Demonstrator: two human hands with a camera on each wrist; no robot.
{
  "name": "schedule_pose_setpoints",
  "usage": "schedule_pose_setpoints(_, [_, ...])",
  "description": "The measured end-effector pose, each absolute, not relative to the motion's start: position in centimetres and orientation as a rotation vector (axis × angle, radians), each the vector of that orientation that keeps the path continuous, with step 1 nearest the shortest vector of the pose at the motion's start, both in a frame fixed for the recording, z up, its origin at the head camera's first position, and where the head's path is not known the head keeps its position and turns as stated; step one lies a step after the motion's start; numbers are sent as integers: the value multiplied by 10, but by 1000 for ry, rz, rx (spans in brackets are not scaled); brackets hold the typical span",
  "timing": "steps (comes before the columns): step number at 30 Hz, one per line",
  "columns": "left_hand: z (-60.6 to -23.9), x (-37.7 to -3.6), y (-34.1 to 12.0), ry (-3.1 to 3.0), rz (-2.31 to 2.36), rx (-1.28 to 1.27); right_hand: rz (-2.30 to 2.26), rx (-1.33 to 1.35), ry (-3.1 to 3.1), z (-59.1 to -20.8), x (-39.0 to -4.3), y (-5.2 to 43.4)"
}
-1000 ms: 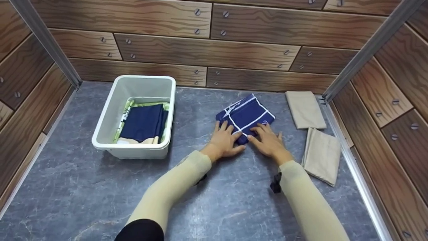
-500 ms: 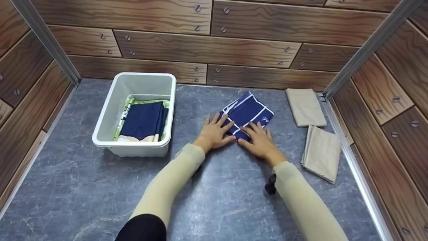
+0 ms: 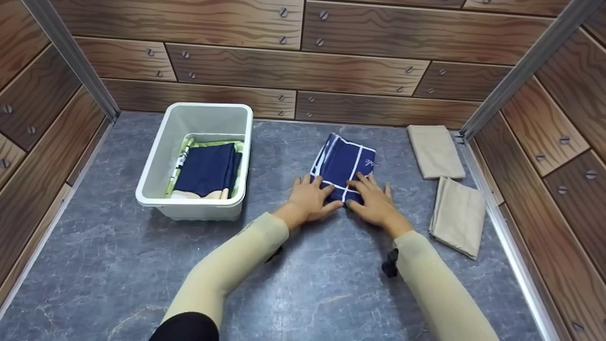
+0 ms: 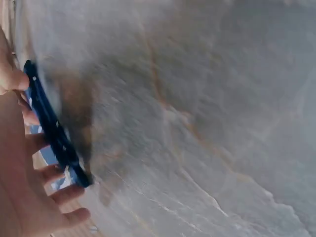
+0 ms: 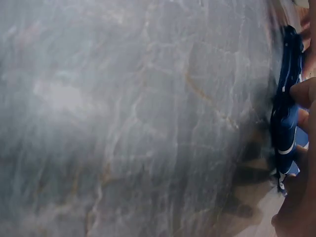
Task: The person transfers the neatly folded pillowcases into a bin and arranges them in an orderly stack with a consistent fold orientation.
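I count one folded navy cloth (image 3: 344, 163) on the grey table (image 3: 118, 265), two beige cloths (image 3: 435, 151) to its right and one white bin (image 3: 156, 166) to its left; my left hand (image 3: 310, 201) and right hand (image 3: 374, 203) lie flat, fingers straight, on its near edge. The head view alone shows bin and beige cloths; the wrist views show only the cloth's edge (image 4: 52, 131) against blurred tabletop.

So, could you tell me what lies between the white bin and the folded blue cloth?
Only bare grey tabletop, as the head view shows, between the white bin and the folded blue cloth.
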State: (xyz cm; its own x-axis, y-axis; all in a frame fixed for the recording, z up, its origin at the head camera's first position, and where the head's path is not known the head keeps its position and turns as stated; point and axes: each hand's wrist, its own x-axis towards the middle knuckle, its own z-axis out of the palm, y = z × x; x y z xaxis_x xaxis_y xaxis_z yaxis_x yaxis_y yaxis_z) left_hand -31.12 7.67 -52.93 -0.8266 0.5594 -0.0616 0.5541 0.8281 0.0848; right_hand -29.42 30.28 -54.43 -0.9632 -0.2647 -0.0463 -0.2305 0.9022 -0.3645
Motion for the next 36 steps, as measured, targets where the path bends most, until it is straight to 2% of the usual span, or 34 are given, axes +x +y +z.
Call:
schedule_pose_setpoints(8, [-534, -325, 71, 2907, 100, 945, -506, -371, 2979, -551, -291, 306])
schedule_pose_setpoints(21, [-538, -310, 62, 2899, 109, 1046, -434, -488, 2985, -545, -292, 314])
schedule_pose_setpoints(36, [-545, -304, 58, 2803, 134, 962, -471, -550, 2965, -552, -285, 305])
